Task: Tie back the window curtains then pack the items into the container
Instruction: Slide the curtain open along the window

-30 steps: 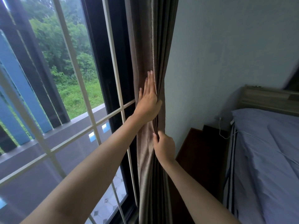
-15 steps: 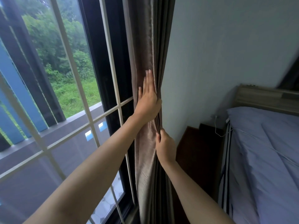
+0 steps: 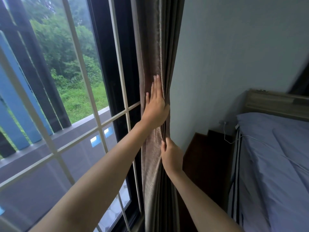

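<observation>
A brown-grey curtain [image 3: 155,47] hangs bunched in narrow folds at the window's right edge, against the wall. My left hand [image 3: 156,106] lies flat on the curtain's window side, fingers straight and pointing up, thumb wrapped round the folds. Lower down, my right hand [image 3: 172,155] grips the curtain's wall-side folds, its fingers hidden behind the fabric. No tie-back or container is in view.
The window [image 3: 80,91] with white bars and a dark frame fills the left. A pale wall [image 3: 234,56] stands right of the curtain. A dark wooden bedside table [image 3: 207,151] and a bed [image 3: 275,156] with blue bedding and a white cable sit at the right.
My right hand has slid slightly down and tightened on the folds. My left hand stays pressed flat on the curtain; the view has shifted a little.
</observation>
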Motion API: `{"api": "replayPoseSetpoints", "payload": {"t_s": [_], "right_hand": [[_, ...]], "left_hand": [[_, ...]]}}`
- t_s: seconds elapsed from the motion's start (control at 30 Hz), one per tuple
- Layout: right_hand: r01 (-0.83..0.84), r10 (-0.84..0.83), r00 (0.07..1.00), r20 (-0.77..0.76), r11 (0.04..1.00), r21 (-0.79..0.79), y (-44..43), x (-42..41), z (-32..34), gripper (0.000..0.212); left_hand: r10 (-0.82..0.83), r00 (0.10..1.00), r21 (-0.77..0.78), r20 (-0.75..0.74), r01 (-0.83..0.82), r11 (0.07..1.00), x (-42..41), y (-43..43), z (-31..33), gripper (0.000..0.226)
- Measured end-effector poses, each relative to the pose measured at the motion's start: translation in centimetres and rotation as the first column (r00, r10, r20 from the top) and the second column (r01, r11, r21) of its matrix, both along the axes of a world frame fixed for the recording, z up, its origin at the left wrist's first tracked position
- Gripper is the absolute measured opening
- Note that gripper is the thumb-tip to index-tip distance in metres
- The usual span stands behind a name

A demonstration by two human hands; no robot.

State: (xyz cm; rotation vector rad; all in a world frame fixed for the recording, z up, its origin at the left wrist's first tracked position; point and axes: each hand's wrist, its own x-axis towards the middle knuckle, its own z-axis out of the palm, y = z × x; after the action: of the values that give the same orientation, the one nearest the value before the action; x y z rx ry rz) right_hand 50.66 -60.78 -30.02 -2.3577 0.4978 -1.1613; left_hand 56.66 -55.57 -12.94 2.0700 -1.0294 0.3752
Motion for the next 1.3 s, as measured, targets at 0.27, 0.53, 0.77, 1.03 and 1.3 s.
{"api": "replayPoseSetpoints", "payload": {"t_s": [0.27, 0.53, 0.77, 1.03, 1.3], "right_hand": [[0.038, -0.038, 0.999, -0.006, 0.999, -0.005, -0.5, 0.0, 0.0, 0.010], [0.035, -0.036, 0.998, -0.058, 0.999, -0.015, -0.2, -0.2, -0.5, 0.017], [0.054, -0.057, 0.995, -0.083, 0.998, -0.032, -0.3, -0.3, -0.5, 0.024], [0.067, -0.068, 0.994, -0.082, 0.998, -0.014, -1.1, -0.6, -0.8, 0.031], [0.043, -0.039, 0.997, -0.063, 0.996, 0.074, -3.1, -1.2, -0.9, 0.033]], "left_hand": [[-0.002, 1.000, 0.007, -0.015, 0.002, 1.000, 0.0, 0.1, 0.0, 0.090], [-0.011, 1.000, -0.012, -0.004, 0.011, 1.000, 0.3, 0.3, -0.3, 0.091], [-0.023, 1.000, -0.003, -0.005, 0.023, 1.000, 0.4, 0.2, -0.4, 0.091], [-0.013, 0.997, -0.021, 0.071, 0.015, 1.000, -0.8, 1.8, -3.7, 0.068], [0.211, 0.974, -0.018, -0.081, -0.213, 0.977, -0.3, 4.1, -12.1, 0.071]]}}
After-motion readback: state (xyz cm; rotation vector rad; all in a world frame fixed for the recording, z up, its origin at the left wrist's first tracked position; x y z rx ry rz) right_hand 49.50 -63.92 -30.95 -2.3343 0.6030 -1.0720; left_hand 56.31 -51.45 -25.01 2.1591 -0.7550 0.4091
